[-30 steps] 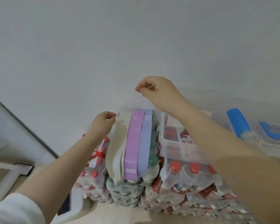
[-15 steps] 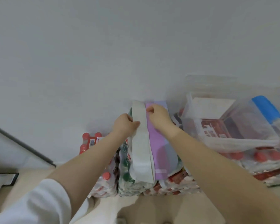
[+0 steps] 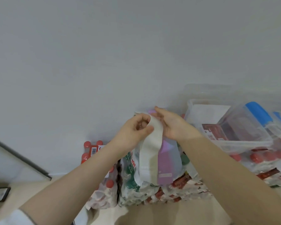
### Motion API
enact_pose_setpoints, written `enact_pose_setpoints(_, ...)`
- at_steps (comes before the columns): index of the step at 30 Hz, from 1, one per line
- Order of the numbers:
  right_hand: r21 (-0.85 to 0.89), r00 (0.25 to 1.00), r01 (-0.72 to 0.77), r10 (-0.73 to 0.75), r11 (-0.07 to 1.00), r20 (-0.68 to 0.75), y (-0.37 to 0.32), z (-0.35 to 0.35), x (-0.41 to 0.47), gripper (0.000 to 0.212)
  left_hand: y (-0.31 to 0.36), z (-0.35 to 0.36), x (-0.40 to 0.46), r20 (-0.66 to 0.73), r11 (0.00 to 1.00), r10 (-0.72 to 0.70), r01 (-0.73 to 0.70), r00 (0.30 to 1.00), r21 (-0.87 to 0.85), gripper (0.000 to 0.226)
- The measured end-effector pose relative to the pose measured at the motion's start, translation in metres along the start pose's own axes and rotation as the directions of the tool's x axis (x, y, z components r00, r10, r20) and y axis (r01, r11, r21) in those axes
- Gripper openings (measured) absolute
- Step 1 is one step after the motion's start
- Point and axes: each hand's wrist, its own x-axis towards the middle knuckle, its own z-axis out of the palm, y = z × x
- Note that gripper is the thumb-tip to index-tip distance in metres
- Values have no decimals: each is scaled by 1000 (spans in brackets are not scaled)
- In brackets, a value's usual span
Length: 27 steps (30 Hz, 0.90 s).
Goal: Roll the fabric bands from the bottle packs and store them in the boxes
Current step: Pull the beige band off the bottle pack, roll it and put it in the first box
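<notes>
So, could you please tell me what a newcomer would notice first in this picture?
Both hands meet at centre: the left hand pinches the top of a white fabric band draped over the bottle packs, the right hand beside it. A purple band lies alongside; clear boxes sit right.

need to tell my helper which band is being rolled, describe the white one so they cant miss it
Find the stack of bottle packs against the grey wall. Three fabric bands hang over the green-labelled pack; the white band is the leftmost, beside the purple band. Only it is lifted, its top end pinched by the left hand.
</notes>
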Motion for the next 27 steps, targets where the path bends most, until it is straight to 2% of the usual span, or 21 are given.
enact_pose_setpoints(4,102,972,236,-233,966,-43,-5,-1,-20,16,15,7,-23,72,999,23,-21,997,-32,15)
enact_pose_setpoints(6,109,950,308,-312,945,27,-7,-6,-41,13,22,13,-38,120,999,20,-16,993,-32,10)
enact_pose_setpoints(8,83,917,377,-384,922,103,-6,-10,-67,17,29,24,-49,66,999,47,-47,997,-10,8)
enact_pose_setpoints(10,35,902,418,-419,908,105,-1,-15,-92,22,38,40,-56,-63,996,87,-89,994,-29,10)
enact_pose_setpoints(12,-11,893,449,-448,893,47,6,-22,-117,22,53,60,-64,-174,991,111,-121,978,-49,3)
enact_pose_setpoints(16,-142,837,541,-547,829,2,13,-47,-164,5,77,103,-84,-285,984,177,-166,942,62,16)
enact_pose_setpoints(20,-263,732,654,-681,709,-16,20,-79,-198,14,87,144,-102,-247,987,161,-150,955,65,13)
enact_pose_setpoints(24,-444,649,687,-761,575,17,28,-114,-225,20,80,182,-111,-214,1000,10,-16,977,-25,20)
enact_pose_setpoints(27,-558,634,663,-771,500,63,32,-136,-240,25,74,204,-113,-205,1000,-19,21,979,10,21)
